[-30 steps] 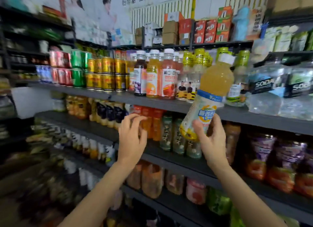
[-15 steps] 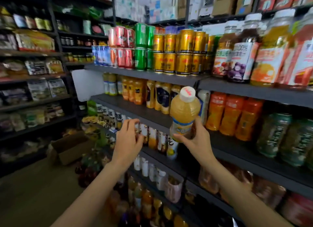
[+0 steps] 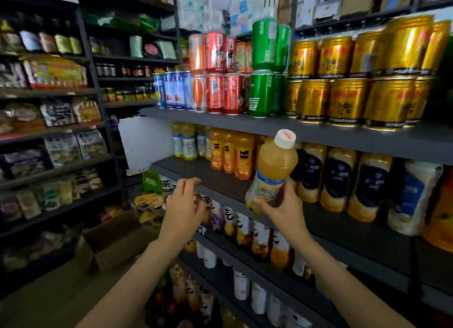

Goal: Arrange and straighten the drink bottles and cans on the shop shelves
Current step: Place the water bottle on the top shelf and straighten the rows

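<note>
My right hand [image 3: 285, 211] grips the lower part of a pale yellow juice bottle [image 3: 274, 166] with a white cap, held tilted in front of the second shelf [image 3: 196, 171]. My left hand [image 3: 182, 207] hovers left of it with loosely bent fingers, holding nothing, near the shelf's front edge. Matching yellow bottles with blue labels [image 3: 187, 141] stand at the far left of that shelf, next to orange juice bottles [image 3: 230, 153]. Dark-labelled bottles [image 3: 338, 178] stand behind and right of the held bottle.
The top shelf [image 3: 245, 123] carries stacked blue, red, green [image 3: 262, 68] and gold cans [image 3: 348, 77]. Lower shelves hold white and mixed bottles [image 3: 247, 229]. A cardboard box [image 3: 110, 242] sits on the floor at left. Snack racks [image 3: 49, 131] fill the left wall.
The view has swung left along the shelves. My right hand has carried the yellow bottle leftward and lower, from the upper shelf area to the second shelf. My left hand stays beside it, empty.
</note>
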